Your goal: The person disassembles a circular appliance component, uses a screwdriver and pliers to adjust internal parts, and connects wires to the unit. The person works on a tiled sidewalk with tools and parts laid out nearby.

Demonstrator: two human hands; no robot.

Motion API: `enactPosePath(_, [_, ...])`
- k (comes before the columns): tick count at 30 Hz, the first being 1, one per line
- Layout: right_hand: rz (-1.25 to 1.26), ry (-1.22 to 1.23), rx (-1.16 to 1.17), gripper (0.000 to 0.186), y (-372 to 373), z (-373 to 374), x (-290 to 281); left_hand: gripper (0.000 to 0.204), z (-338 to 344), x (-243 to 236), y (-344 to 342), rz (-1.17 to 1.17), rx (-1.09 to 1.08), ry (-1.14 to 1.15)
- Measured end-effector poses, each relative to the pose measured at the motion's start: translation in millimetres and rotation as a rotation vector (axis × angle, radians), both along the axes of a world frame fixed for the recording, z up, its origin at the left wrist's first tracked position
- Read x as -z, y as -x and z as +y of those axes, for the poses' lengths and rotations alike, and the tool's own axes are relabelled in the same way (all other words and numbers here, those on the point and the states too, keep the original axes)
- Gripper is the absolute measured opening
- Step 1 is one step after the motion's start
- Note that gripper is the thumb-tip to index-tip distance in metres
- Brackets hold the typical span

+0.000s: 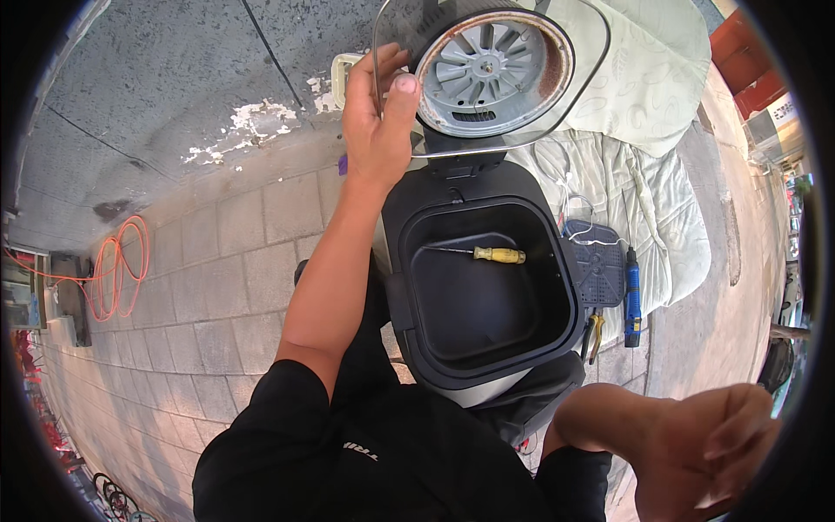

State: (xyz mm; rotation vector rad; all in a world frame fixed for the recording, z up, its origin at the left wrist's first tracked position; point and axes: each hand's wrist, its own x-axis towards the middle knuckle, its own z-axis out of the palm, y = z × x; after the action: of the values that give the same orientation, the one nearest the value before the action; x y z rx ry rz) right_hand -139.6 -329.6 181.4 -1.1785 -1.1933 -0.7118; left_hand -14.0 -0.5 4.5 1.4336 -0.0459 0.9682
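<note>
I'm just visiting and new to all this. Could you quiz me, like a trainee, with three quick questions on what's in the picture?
1. What lies inside the black basin? A) a paintbrush B) a yellow-handled screwdriver C) a coil of wire

2. True or false: in the picture, the dark perforated plate lies between the black basin and the blue tool.

3. Which of the person's hands is nearer the round, rust-marked fan housing?

Key:
1. B
2. True
3. The left hand; the right hand is well away, at the lower right.
</note>
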Motion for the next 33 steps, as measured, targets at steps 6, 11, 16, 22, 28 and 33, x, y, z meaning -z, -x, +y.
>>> enactPosePath(6, [0.604, 0.564, 0.465, 0.040, -95.9, 97.7, 79.6, 0.068, 18.6, 5.5, 5.0, 0.020, -0.005, -0.030])
enactPosePath(11, [0.124, 0.937, 0.827, 0.066, -159.3, 124.7, 106.8, 0.067, 15.1, 9.5, -0.7, 0.008, 0.041, -0.007])
enactPosePath(16, [0.096, 1.039, 0.916, 0.060, -177.9, 138.5, 107.5, 0.065, 14.8, 15.5, -2.2, -0.048, 0.055, 0.015])
enactPosePath(22, [0.569, 1.117, 0.503, 0.024, -137.0, 119.4, 123.1, 0.061, 10.6, 7.4, 6.9, -0.100, 0.058, 0.051])
enactPosePath(28, [0.660, 1.105, 0.403, 0.020, -121.3, 114.5, 134.0, 0.062, 12.5, 6.1, 6.8, -0.104, 0.076, 0.090])
enactPosePath(33, [0.688, 1.092, 0.348, 0.020, -117.0, 118.4, 135.8, 0.062, 17.9, 3.4, 11.3, -0.043, 0.137, 0.054])
